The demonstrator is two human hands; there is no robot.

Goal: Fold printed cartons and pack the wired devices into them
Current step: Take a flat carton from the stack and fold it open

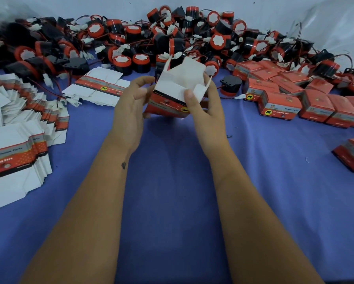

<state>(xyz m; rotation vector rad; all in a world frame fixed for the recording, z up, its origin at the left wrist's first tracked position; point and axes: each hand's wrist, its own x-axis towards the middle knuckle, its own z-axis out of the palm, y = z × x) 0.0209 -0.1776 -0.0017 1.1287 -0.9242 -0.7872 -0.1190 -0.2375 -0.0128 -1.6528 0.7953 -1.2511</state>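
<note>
A red printed carton with white flaps standing open is held above the blue cloth at centre. My left hand grips its left side, fingers curled at the flap edge. My right hand holds its right side, with the thumb pressing a white flap down. Across the back lies a heap of red-and-black wired devices with white connectors. Whether the carton holds a device is hidden.
Fanned stacks of flat unfolded cartons fill the left side, with a few more flat ones behind my left hand. Closed packed cartons cluster at right, and one lies alone near the right edge.
</note>
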